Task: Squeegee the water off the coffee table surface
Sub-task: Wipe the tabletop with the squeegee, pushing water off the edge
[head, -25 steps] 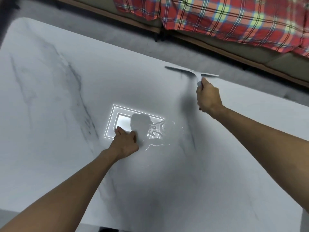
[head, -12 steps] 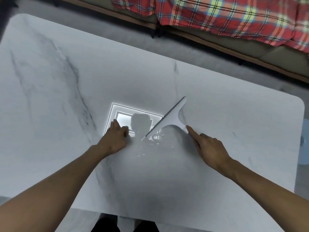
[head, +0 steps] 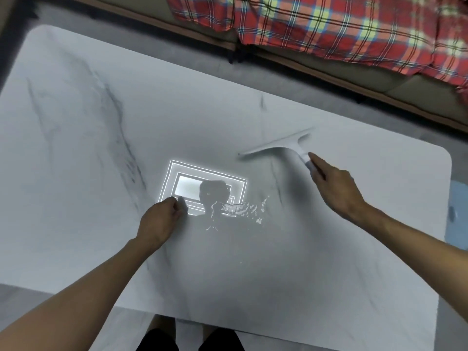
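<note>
1. right hand (head: 334, 188) at right of centre, fingers (head: 316, 162) wrapped on the handle of the squeegee (head: 278, 146), index laid along it; blade slanting across the upper middle of the frame, seemingly down on the desk (head: 76, 148).
2. left hand (head: 162, 219) at lower centre, fingers (head: 177, 206) curled narrow and pressed to the marble, holding nothing.
3. water (head: 243, 209) sitting as broken glints in mid-frame, just right of the left hand and below the blade, beside the bright reflected ceiling light (head: 202, 188).
4. likely slip: dragging the slanted blade toward the puddle with uneven pressure, leaving streaks or splitting the puddle into thin trails.
5. another risk: pushing water toward the left hand, wetting it and smearing the cleared patch again.
6. also possible: sweeping water off the near edge onto the legs at bottom centre, or off the far edge toward the plaid blanket (head: 342, 29) at top right.
7. hard to tell: true spread of the water, visible only where light catches it; thin film elsewhere not ruled out.
8. blurred: blade tip at upper right, so exact contact with the marble unclear.
9. cut off: both elbows, the desk's left side, a blue thing at the right edge.
</note>
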Available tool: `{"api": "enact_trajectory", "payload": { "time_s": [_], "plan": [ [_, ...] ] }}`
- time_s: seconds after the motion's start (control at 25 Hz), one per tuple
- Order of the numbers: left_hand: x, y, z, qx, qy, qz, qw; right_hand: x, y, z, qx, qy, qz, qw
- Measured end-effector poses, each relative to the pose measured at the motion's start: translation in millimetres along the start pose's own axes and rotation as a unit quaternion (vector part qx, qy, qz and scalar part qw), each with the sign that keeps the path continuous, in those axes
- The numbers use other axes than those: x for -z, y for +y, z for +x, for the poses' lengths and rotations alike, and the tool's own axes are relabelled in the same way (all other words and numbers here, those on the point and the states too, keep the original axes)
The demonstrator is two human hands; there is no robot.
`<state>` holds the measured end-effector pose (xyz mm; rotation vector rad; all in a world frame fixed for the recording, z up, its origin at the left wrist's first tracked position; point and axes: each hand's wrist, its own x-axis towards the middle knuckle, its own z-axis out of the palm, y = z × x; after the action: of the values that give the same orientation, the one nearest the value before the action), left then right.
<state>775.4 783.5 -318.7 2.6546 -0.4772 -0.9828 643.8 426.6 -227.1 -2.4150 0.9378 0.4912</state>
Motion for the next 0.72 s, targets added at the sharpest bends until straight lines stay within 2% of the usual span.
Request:
{"api": "enact_trajectory", "payload": {
  "time_s": [0.2, 0.28, 0.36, 0.52, 0.72],
  "plan": [
    [-0.6, -13.9, -10.5, 0.036, 0.036, -0.063, 0.997, -15.6, -78.6, 103.4, -0.019, 0.031, 0.089, 0.995],
    [-6.3, -28.8, -16.9, 0.058, 0.047, -0.064, 0.995, -34.3, -105.9, 119.7, -0.027, 0.031, 0.098, 0.994],
    [-13.8, -44.8, -23.9, 0.079, 0.026, -0.065, 0.994, -57.6, -124.9, 119.7, -0.012, 0.022, 0.080, 0.996],
    [-33.3, -70.8, -39.7, 0.089, -0.011, -0.052, 0.995, -105.8, -130.9, 64.5, 0.076, 0.010, 0.020, 0.997],
    [-49.5, -89.8, -65.1, 0.072, -0.023, -0.059, 0.995, -146.5, -98.4, -49.7, 0.189, -0.087, -0.102, 0.973]
  ]
}}
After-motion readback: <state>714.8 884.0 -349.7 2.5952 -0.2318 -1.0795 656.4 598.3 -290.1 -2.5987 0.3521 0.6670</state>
